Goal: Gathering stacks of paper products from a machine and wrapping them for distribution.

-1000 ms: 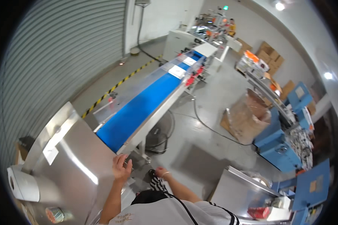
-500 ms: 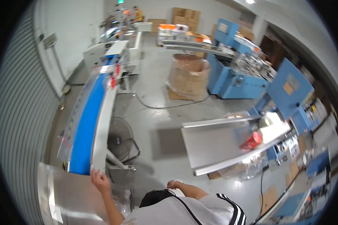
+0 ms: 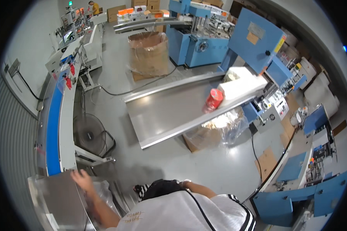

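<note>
View swung right; steel table (image 3: 169,111) central.

Left hand (image 3: 82,179) raised, fingers spread, blurred, right forearm bent across waist

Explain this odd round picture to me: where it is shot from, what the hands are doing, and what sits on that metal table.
The picture comes from a wide fisheye camera on a person's head, looking down, so straight edges bend. No robot is here, only two bare hands. The left hand, blurred, rests at the edge of a shiny steel table beside a long blue conveyor belt. The right hand is hidden by the body, so what it holds cannot be told. Across the grey floor stands a slanted steel chute table carrying a red crumpled bag and a white box-shaped block.
</note>
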`<state>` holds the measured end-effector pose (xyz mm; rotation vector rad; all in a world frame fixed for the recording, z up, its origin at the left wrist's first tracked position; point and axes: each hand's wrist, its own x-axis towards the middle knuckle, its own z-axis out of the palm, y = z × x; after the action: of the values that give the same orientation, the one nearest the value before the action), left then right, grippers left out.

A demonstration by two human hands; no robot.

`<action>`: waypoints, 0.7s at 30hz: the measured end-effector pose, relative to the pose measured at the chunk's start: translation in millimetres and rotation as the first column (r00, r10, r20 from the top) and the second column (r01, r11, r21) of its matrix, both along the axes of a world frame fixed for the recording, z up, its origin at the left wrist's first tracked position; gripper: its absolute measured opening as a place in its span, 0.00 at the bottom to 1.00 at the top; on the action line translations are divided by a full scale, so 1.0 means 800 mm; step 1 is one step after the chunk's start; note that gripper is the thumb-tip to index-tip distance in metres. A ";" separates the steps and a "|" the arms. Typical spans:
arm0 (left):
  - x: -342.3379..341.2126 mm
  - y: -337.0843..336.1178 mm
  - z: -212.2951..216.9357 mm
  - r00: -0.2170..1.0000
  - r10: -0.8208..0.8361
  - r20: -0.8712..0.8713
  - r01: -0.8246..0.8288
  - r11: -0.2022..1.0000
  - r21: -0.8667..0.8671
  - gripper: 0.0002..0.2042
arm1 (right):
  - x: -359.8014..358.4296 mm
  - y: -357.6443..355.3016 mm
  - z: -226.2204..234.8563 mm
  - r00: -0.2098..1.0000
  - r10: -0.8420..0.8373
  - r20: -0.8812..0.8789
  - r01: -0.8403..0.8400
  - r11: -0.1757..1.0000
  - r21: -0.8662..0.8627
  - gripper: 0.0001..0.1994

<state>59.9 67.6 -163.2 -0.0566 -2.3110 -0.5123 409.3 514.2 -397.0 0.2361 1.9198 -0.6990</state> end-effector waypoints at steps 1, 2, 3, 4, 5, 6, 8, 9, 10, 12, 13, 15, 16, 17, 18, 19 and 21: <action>0.029 0.019 -0.046 0.992 0.056 -0.115 -0.065 0.995 -0.079 0.15 | -0.005 0.009 0.112 0.993 -0.023 0.116 0.020 0.999 0.029 0.18; 0.065 0.079 -0.044 0.996 -0.068 0.051 0.072 0.994 -0.088 0.13 | 0.035 0.029 0.050 0.945 -0.205 0.254 0.220 0.975 -0.035 0.22; 0.093 0.124 -0.087 0.976 -0.218 0.002 0.218 0.975 -0.045 0.14 | 0.090 0.053 -0.042 0.947 -0.271 0.174 0.286 0.955 -0.072 0.19; 0.149 0.174 -0.081 0.932 -0.261 0.251 0.259 0.965 0.043 0.10 | 0.076 0.056 0.041 0.986 -0.151 -0.064 0.155 0.987 0.053 0.14; 0.199 0.216 -0.082 0.852 -0.327 0.408 0.344 0.938 0.032 0.06 | 0.087 0.065 0.096 0.954 -0.249 -0.170 0.260 0.965 0.046 0.13; 0.246 0.259 -0.112 0.739 -0.342 0.581 0.402 0.915 0.029 0.07 | 0.106 0.079 0.110 0.930 -0.289 -0.226 0.311 0.948 0.068 0.14; 0.295 0.259 -0.302 -0.128 -0.502 0.855 0.608 0.642 0.468 0.14 | 0.131 0.103 0.116 0.886 -0.165 -0.433 0.236 0.965 0.115 0.17; 0.296 0.275 -0.324 -0.166 -0.448 0.879 0.788 0.475 0.391 0.16 | 0.160 0.114 0.101 0.744 -0.179 -0.644 0.321 0.941 0.109 0.16; 0.282 0.296 -0.328 -0.183 -0.385 0.904 0.914 0.273 0.302 0.19 | 0.183 0.123 0.090 0.684 -0.465 -0.562 0.560 0.829 -0.003 0.16; 0.279 0.386 -0.187 -0.145 -0.264 0.953 0.806 0.528 0.269 0.16 | 0.232 0.136 0.079 0.306 -0.898 -0.317 0.925 0.359 -0.125 0.14; 0.269 0.395 -0.206 -0.017 -0.400 0.916 0.832 0.503 0.235 0.15 | 0.239 0.135 0.095 0.060 -0.982 -0.182 0.987 0.086 -0.139 0.13; 0.253 0.436 -0.226 -0.060 -0.436 0.898 0.783 0.537 0.313 0.11 | 0.276 0.122 0.096 -0.108 -0.975 -0.196 0.988 -0.084 -0.126 0.12; 0.245 0.455 -0.228 -0.103 -0.493 0.864 0.747 0.535 0.394 0.13 | 0.307 0.115 0.080 -0.084 -0.991 -0.105 0.989 -0.070 -0.128 0.12; 0.249 0.480 -0.207 -0.108 -0.490 0.865 0.750 0.531 0.395 0.13 | 0.340 0.109 0.059 -0.069 -0.997 -0.014 0.989 -0.067 -0.129 0.12; 0.260 0.504 -0.167 -0.115 -0.496 0.860 0.734 0.541 0.410 0.13 | 0.356 0.108 0.046 -0.054 -0.995 0.080 0.989 -0.065 -0.130 0.13; 0.270 0.525 -0.133 -0.122 -0.507 0.853 0.720 0.547 0.428 0.14 | 0.357 0.113 0.054 -0.063 -0.995 0.080 0.989 -0.073 -0.129 0.13; 0.273 0.548 -0.126 -0.294 -0.575 0.763 0.681 0.434 0.590 0.15 | 0.338 0.130 0.052 0.034 -0.999 -0.012 0.987 0.036 -0.157 0.13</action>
<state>278.3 506.3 -264.3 -1.7305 -3.3986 -1.3072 679.6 618.0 -355.4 1.6877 1.5150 -1.7867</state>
